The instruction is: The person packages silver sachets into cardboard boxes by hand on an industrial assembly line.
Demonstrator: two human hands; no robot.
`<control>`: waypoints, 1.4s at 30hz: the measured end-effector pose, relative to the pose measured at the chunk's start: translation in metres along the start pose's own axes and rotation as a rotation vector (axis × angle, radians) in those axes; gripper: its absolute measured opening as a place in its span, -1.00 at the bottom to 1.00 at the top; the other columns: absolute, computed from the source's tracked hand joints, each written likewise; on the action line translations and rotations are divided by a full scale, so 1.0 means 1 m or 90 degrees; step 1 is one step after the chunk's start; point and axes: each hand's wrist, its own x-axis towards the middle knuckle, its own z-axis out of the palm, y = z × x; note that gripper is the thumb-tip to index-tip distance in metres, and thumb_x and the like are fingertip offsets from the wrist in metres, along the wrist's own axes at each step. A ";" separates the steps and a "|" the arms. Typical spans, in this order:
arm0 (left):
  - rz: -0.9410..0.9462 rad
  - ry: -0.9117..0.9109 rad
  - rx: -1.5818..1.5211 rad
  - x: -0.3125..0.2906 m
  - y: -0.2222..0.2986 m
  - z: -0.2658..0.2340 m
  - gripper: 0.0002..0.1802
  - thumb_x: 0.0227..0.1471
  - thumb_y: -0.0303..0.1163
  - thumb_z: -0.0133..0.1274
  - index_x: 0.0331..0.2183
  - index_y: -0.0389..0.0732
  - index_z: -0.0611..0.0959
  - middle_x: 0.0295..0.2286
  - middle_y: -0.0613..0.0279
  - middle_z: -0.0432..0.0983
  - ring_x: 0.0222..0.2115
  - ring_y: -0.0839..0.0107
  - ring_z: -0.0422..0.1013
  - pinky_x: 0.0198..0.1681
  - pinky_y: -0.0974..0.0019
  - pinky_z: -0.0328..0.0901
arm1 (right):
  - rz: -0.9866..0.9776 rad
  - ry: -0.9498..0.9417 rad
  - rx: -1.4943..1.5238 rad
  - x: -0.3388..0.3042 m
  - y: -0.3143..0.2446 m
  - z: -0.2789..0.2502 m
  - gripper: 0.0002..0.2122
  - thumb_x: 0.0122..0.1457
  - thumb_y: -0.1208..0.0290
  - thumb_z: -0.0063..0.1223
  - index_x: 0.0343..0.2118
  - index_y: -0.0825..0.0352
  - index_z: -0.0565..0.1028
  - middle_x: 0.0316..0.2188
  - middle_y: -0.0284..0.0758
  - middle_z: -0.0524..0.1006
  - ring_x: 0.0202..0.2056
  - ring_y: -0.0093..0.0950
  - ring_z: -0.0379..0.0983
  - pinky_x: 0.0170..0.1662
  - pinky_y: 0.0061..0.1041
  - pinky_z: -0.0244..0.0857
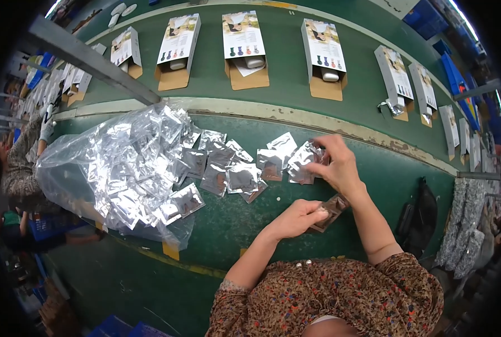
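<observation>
My left hand (300, 218) is closed on a small stack of clear packets with brown contents (330, 209), held low over the green table near my body. My right hand (335, 163) reaches further out and pinches one silvery clear packet (305, 159) at the right end of a loose spread of packets (236, 168). A big clear plastic bag (110, 168) full of the same shiny packets lies open to the left.
Beyond a pale strip, a green conveyor belt (287, 62) carries a row of open cardboard boxes (243, 42) with white items in them. A metal bar (87, 59) crosses the upper left. Another person (20, 163) sits at the far left. Dark bags (419, 219) lie at the right.
</observation>
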 end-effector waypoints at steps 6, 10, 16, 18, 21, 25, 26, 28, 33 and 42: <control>-0.008 -0.070 0.079 -0.014 -0.002 -0.037 -0.74 0.22 -0.31 -0.03 -0.32 -0.34 0.57 -0.46 0.49 0.42 -0.40 0.70 0.25 -0.30 0.48 0.26 | -0.002 -0.088 0.007 0.011 -0.006 0.021 -0.73 -0.07 0.34 0.35 -0.32 0.34 0.57 -0.56 -0.28 0.42 -0.53 -0.42 0.43 -0.47 -0.42 0.29; -0.065 -0.041 -0.071 -0.040 -0.015 -0.044 -0.67 0.21 -0.30 0.00 -0.09 -0.33 0.58 -0.30 0.48 0.49 -0.29 0.69 0.32 -0.16 0.50 0.28 | 0.099 -0.038 0.221 0.010 0.013 0.002 -0.88 0.08 0.48 0.20 -0.36 0.42 0.57 -0.52 -0.28 0.53 -0.48 -0.51 0.44 -0.39 -0.51 0.31; -0.090 -0.054 -0.105 -0.055 -0.008 -0.061 -0.68 0.20 -0.34 0.02 -0.09 -0.34 0.58 -0.26 0.42 0.52 -0.26 0.69 0.36 -0.14 0.50 0.29 | 0.285 0.001 0.297 0.024 0.043 -0.033 -0.86 0.13 0.47 0.18 -0.34 0.46 0.57 -0.53 -0.47 0.52 -0.51 -0.72 0.37 -0.46 -0.67 0.26; -0.093 -0.050 -0.093 -0.061 -0.011 -0.068 -0.68 0.19 -0.35 0.02 -0.09 -0.34 0.58 -0.25 0.40 0.53 -0.26 0.68 0.37 -0.14 0.49 0.30 | 0.241 0.152 0.276 0.028 0.056 -0.034 -0.90 0.11 0.50 0.18 -0.36 0.42 0.59 -0.51 -0.47 0.51 -0.50 -0.72 0.36 -0.46 -0.68 0.25; -0.114 -0.030 -0.113 -0.071 -0.010 -0.074 -0.69 0.19 -0.36 0.03 -0.10 -0.36 0.59 -0.25 0.39 0.54 -0.26 0.68 0.37 -0.14 0.48 0.31 | -0.034 0.249 -0.069 0.047 0.074 -0.030 -0.93 0.05 0.57 0.16 -0.38 0.34 0.58 -0.46 -0.36 0.49 -0.47 -0.51 0.45 -0.43 -0.55 0.32; -0.106 -0.052 -0.122 -0.073 -0.002 -0.082 -0.69 0.19 -0.38 0.03 -0.10 -0.36 0.59 -0.25 0.38 0.54 -0.26 0.67 0.38 -0.14 0.47 0.31 | -0.100 0.170 -0.395 0.088 0.119 -0.020 -0.93 0.07 0.53 0.07 -0.37 0.32 0.55 -0.38 -0.24 0.50 -0.32 -0.27 0.49 -0.33 -0.34 0.39; -0.100 -0.056 -0.122 -0.073 -0.001 -0.083 -0.69 0.19 -0.38 0.03 -0.10 -0.37 0.59 -0.25 0.38 0.54 -0.26 0.67 0.38 -0.14 0.47 0.31 | -0.099 0.173 -0.392 0.086 0.122 -0.019 -0.93 0.07 0.53 0.07 -0.37 0.32 0.55 -0.38 -0.24 0.50 -0.32 -0.27 0.49 -0.33 -0.34 0.39; -0.094 -0.045 -0.126 -0.073 -0.004 -0.083 -0.70 0.19 -0.38 0.03 -0.10 -0.37 0.59 -0.26 0.38 0.54 -0.26 0.66 0.38 -0.14 0.47 0.31 | 0.029 0.171 -0.436 0.091 0.110 -0.016 -0.92 0.10 0.47 0.08 -0.36 0.34 0.53 -0.35 -0.24 0.53 -0.30 -0.22 0.50 -0.27 -0.26 0.38; -0.088 -0.057 -0.143 -0.073 -0.005 -0.085 -0.69 0.19 -0.37 0.02 -0.09 -0.38 0.58 -0.26 0.38 0.54 -0.27 0.66 0.39 -0.14 0.47 0.31 | 0.032 -0.035 -0.086 0.063 0.003 0.010 -0.53 -0.05 0.33 0.30 -0.06 0.37 0.47 -0.21 -0.17 0.52 -0.25 -0.21 0.50 -0.17 -0.30 0.39; -0.092 -0.074 -0.162 -0.065 -0.006 -0.075 -0.70 0.21 -0.35 0.01 -0.11 -0.35 0.58 -0.27 0.40 0.53 -0.27 0.68 0.39 -0.15 0.49 0.32 | 0.021 0.008 0.062 0.038 0.009 0.042 -0.84 -0.02 0.53 0.24 -0.34 0.35 0.54 -0.41 -0.33 0.48 -0.45 -0.46 0.44 -0.39 -0.50 0.32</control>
